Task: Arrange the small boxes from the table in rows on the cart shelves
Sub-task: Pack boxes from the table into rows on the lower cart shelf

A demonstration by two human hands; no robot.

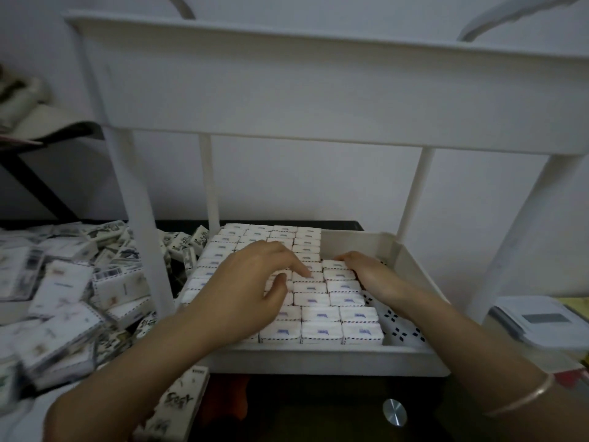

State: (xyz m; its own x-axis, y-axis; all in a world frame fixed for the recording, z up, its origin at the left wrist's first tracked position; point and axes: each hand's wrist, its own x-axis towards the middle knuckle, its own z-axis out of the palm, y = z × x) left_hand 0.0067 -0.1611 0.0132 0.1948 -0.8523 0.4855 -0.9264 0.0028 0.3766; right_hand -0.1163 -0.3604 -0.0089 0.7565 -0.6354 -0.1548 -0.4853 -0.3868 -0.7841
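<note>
Small white boxes [320, 314] with blue marks stand in tight rows on the white cart's lower shelf [322, 357]. My left hand [251, 288] lies flat on top of the rows, fingers spread, index finger pressing a box near the middle. My right hand [373, 274] rests edge-on against the right side of the rightmost row, fingertips on the row's far box. Neither hand grips a box. The shelf's right strip with a diamond-pattern floor [403, 330] shows bare. A loose pile of boxes [63, 295] covers the table on the left.
The cart's upper shelf [318, 90] overhangs the hands, with white posts [143, 231] at the corners. A white lidded container [541, 323] sits at the right. A printed box [178, 406] lies below the shelf front, beside a round metal knob [394, 412].
</note>
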